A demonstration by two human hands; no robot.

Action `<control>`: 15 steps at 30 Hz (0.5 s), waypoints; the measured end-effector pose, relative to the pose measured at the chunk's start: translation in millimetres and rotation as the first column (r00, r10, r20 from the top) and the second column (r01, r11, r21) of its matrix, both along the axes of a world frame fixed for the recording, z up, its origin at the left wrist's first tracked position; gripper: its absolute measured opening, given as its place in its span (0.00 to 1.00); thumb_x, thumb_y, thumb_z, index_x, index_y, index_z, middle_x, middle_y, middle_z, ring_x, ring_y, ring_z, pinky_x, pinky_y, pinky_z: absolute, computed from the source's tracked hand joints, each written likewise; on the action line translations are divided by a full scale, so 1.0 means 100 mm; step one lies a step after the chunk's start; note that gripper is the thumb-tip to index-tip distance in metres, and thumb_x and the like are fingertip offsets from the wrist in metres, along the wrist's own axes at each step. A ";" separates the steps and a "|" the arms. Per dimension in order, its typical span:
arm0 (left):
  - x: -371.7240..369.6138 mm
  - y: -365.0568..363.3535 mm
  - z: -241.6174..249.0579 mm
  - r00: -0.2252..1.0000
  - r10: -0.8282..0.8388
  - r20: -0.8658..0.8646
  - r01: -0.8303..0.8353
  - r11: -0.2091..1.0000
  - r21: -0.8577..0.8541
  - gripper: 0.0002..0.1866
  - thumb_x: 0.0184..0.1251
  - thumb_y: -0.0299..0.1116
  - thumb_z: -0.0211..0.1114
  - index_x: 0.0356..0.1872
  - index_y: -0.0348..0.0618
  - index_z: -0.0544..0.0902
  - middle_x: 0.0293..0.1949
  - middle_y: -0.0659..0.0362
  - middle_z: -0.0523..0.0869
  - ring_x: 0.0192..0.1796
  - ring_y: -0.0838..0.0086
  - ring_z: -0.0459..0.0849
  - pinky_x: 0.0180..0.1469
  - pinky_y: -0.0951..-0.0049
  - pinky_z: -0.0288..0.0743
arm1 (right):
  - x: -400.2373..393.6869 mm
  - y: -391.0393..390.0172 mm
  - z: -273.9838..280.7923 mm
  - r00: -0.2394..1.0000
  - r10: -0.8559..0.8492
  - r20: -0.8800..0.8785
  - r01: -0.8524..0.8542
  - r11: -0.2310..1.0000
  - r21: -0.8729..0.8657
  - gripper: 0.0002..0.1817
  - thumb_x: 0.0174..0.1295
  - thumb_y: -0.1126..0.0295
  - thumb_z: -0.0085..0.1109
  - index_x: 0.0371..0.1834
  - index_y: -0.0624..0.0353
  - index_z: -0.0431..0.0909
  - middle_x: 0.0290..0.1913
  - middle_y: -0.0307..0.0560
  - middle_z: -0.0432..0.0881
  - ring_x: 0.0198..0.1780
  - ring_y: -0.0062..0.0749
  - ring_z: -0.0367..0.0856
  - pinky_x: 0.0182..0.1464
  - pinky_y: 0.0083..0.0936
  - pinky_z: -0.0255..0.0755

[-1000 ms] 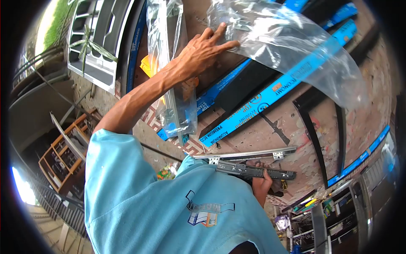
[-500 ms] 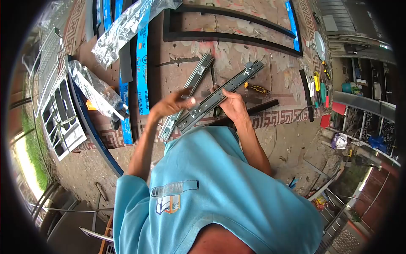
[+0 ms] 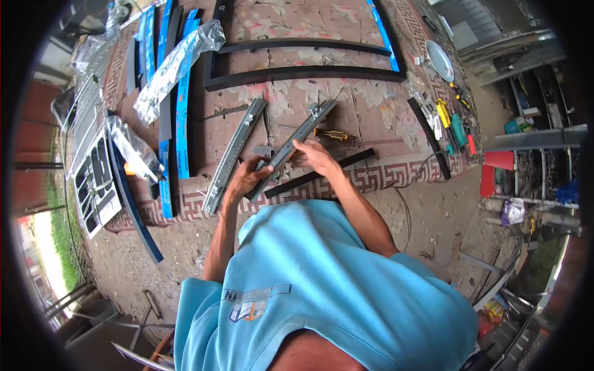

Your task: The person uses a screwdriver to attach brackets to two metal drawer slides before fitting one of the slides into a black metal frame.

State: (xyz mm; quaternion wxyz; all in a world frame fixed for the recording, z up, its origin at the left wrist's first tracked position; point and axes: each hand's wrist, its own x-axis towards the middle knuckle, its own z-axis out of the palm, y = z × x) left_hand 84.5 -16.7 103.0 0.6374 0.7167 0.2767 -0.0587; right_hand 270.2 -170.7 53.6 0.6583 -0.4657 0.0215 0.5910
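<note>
A metal drawer slide [image 3: 291, 147] lies slanted between my hands, tilted up to the right. My left hand [image 3: 249, 176] is closed on its lower part, thumb on top. Around its middle, my right hand [image 3: 314, 156] grips the same slide from the right side. A second metal slide [image 3: 234, 157] rests on the patterned cloth just left of my left hand. Beyond my right hand is a yellow-and-black screwdriver [image 3: 332, 134]. A black bar [image 3: 322, 173] lies under my right forearm.
A black rectangular frame [image 3: 303, 75] lies at the back. Blue-taped strips [image 3: 184, 123] and plastic wrap [image 3: 179, 68] are on the left, near a white rack [image 3: 98, 185]. Tools, including a green-handled one [image 3: 458, 130], and a round dish [image 3: 439, 60] sit at the right.
My left hand has come down onto the slide's lower part. The slide is now turned more on edge. The view has shifted, so the table contents sit differently.
</note>
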 end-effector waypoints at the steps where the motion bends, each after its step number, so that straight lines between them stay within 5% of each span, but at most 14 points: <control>1: -0.02 0.02 -0.03 0.996 0.061 0.072 -0.062 0.998 0.008 0.25 0.54 0.46 0.69 0.46 0.36 0.78 0.34 0.55 0.83 0.35 0.71 0.80 0.39 0.71 0.72 | 0.15 -0.11 -0.07 0.877 0.204 0.435 -0.140 0.975 -0.173 0.18 0.58 0.67 0.60 0.48 0.65 0.73 0.44 0.50 0.78 0.44 0.40 0.78 0.52 0.34 0.71; 2: -0.03 0.05 0.08 0.998 0.039 -0.044 -0.027 0.967 0.253 0.24 0.49 0.40 0.70 0.47 0.37 0.79 0.36 0.51 0.84 0.37 0.63 0.83 0.42 0.67 0.74 | 0.29 -0.19 -0.10 0.536 0.403 0.742 -0.178 0.913 -0.367 0.21 0.56 0.66 0.63 0.50 0.64 0.74 0.45 0.51 0.77 0.46 0.41 0.77 0.52 0.35 0.70; 4: -0.09 0.06 -0.19 0.996 -0.004 -0.084 0.057 0.768 0.638 0.23 0.46 0.33 0.68 0.47 0.39 0.79 0.40 0.47 0.83 0.41 0.53 0.82 0.46 0.61 0.75 | 0.45 -0.40 0.13 -0.151 0.515 0.844 0.307 0.836 -0.455 0.26 0.51 0.65 0.66 0.53 0.62 0.73 0.48 0.54 0.75 0.50 0.45 0.72 0.54 0.36 0.66; 6: -0.11 0.07 -0.31 0.998 0.012 -0.058 0.033 0.706 0.707 0.21 0.45 0.27 0.63 0.46 0.41 0.79 0.41 0.47 0.80 0.44 0.49 0.78 0.46 0.58 0.73 | 0.75 -0.49 -0.11 -0.264 0.430 0.863 0.210 0.899 -0.383 0.27 0.48 0.66 0.67 0.53 0.61 0.74 0.48 0.55 0.73 0.51 0.49 0.68 0.56 0.37 0.63; 8: -0.12 -0.02 -0.37 0.993 0.093 -0.066 0.017 0.448 0.894 0.17 0.47 0.23 0.60 0.42 0.41 0.77 0.40 0.50 0.76 0.44 0.53 0.76 0.44 0.59 0.72 | 0.94 -0.59 -0.29 -0.361 0.494 0.791 0.034 0.854 -0.519 0.28 0.48 0.66 0.67 0.54 0.61 0.73 0.47 0.54 0.73 0.50 0.49 0.69 0.54 0.38 0.65; 9: -0.14 -0.05 -0.44 0.995 0.100 -0.024 -0.014 0.360 0.933 0.14 0.48 0.20 0.57 0.39 0.42 0.75 0.38 0.51 0.72 0.44 0.56 0.74 0.43 0.60 0.71 | 1.00 -0.59 -0.27 -0.304 0.432 0.849 -0.075 0.878 -0.474 0.27 0.48 0.66 0.66 0.52 0.63 0.73 0.44 0.56 0.73 0.50 0.50 0.69 0.53 0.39 0.66; 14: -0.17 -0.21 -0.63 0.970 0.240 0.034 -0.091 0.231 0.969 0.14 0.50 0.23 0.58 0.40 0.43 0.74 0.38 0.51 0.76 0.42 0.57 0.76 0.43 0.60 0.71 | 1.18 -0.78 0.10 -0.429 0.497 0.755 -0.193 0.766 -0.614 0.24 0.45 0.67 0.63 0.46 0.66 0.72 0.39 0.61 0.75 0.46 0.56 0.74 0.48 0.42 0.69; 15: -0.18 -0.25 -0.63 0.963 0.269 0.015 -0.073 0.206 0.976 0.12 0.51 0.25 0.58 0.40 0.42 0.73 0.37 0.51 0.77 0.40 0.56 0.77 0.41 0.59 0.72 | 1.23 -0.81 0.18 -0.317 0.610 0.726 -0.140 0.727 -0.672 0.25 0.43 0.68 0.62 0.46 0.66 0.72 0.38 0.61 0.76 0.44 0.57 0.75 0.46 0.42 0.69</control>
